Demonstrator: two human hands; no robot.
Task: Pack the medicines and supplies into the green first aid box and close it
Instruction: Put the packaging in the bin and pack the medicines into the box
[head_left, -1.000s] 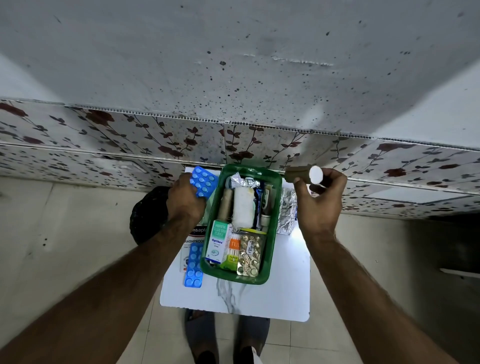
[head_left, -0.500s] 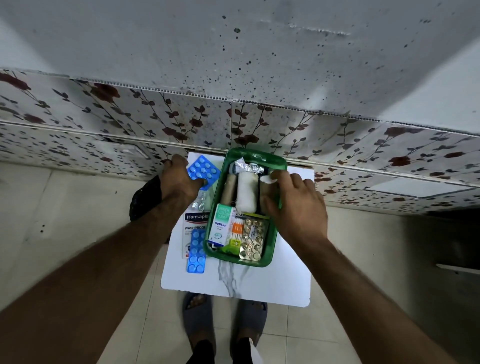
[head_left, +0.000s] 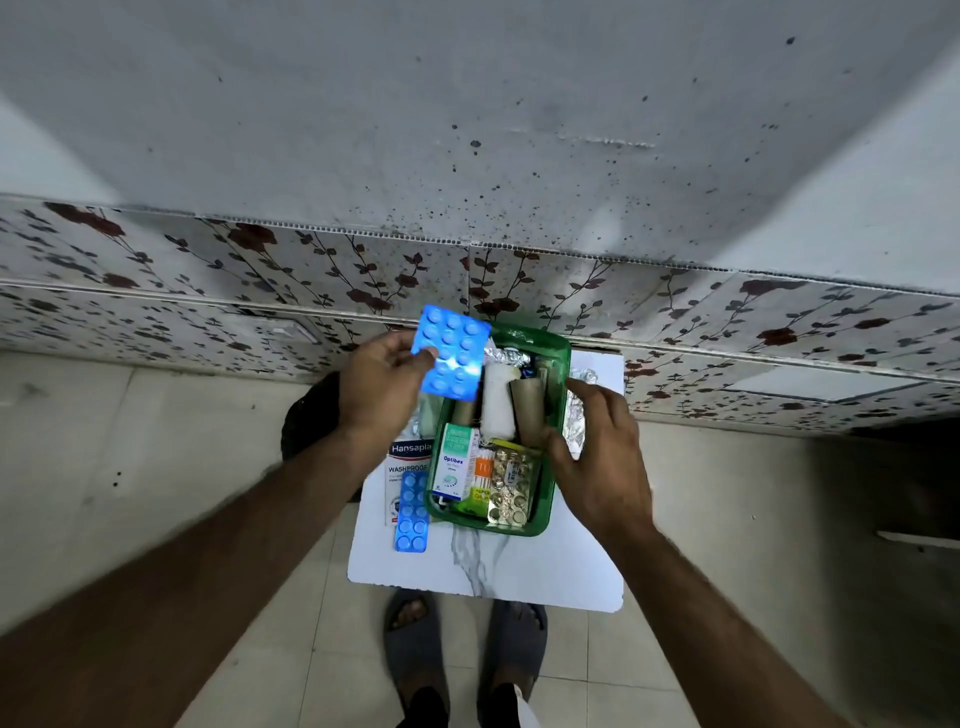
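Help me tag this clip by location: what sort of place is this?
Probably a room in a home, though that is a guess. A small white table stands against a wall with floral panelling, on a pale tiled floor, and the person wears slippers.

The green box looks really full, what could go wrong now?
1. The green box is crowded, so the blue pill sheet pinched in the left hand may sit too high for closing.
2. The Hansaplast packet and second blue strip lie outside, near the table edge, and could get knocked off.
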